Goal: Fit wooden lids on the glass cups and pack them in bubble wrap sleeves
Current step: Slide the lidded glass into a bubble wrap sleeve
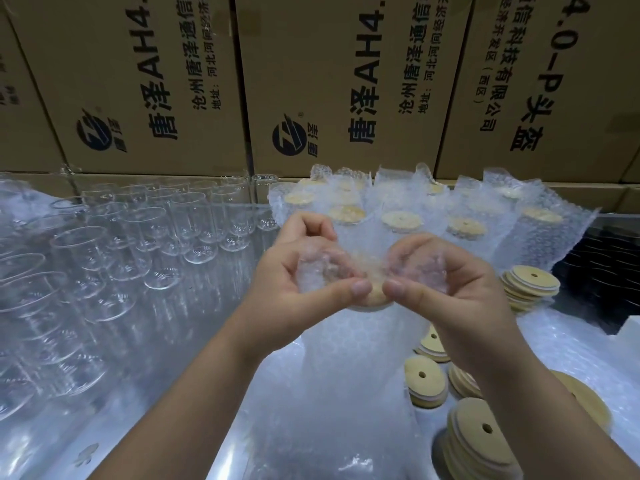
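A wall of cardboard boxes point(145, 81) stands along the back of the table point(214, 459). Before it, on the left, glass cups point(138, 237) stand in close rows that reach toward the near edge. To their right, against the boxes, sleeved cups point(401, 216) stand upright with lids in their tops. In front of these, at the middle, the left hand point(304, 271) and right hand point(446, 275) meet, thumbs nearly touching. Their fingers point(311, 223) pinch the mouth of a bubble wrap sleeve point(346, 368) that hangs down between the forearms; a lidded cup seems to sit inside it. Stacks of wooden lids point(530, 285) lie on the right, from beside the right hand to the near corner.
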